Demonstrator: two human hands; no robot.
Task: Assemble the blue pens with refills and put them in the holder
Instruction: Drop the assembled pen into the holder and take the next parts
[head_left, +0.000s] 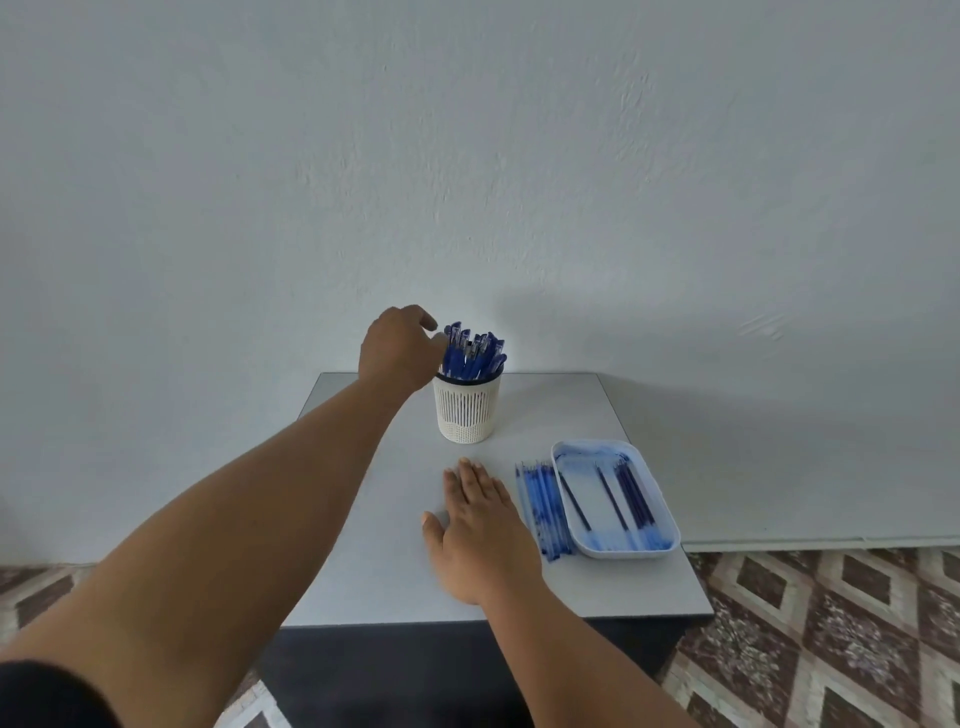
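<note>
the left hand (400, 348) reaches the pens (474, 354) standing in the holder (467, 410), fingers curled; whether it grips one, i cannot tell. the right hand (480, 525) rests flat and relaxed on the bench (374, 519) beside the empty barrels (543, 506) and the refills (631, 493) in the tray (670, 525), likely ready for the next pick.

a small grey table (363, 545) stands against the wall. on it: a white slotted holder (467, 410) near the far edge, upright, filled with blue pens (472, 353); a white tray (615, 499) at the right; a row of blue pen barrels (543, 506) just beside the tray's left side; the right hand (480, 535) resting flat, fingers straight.
</note>
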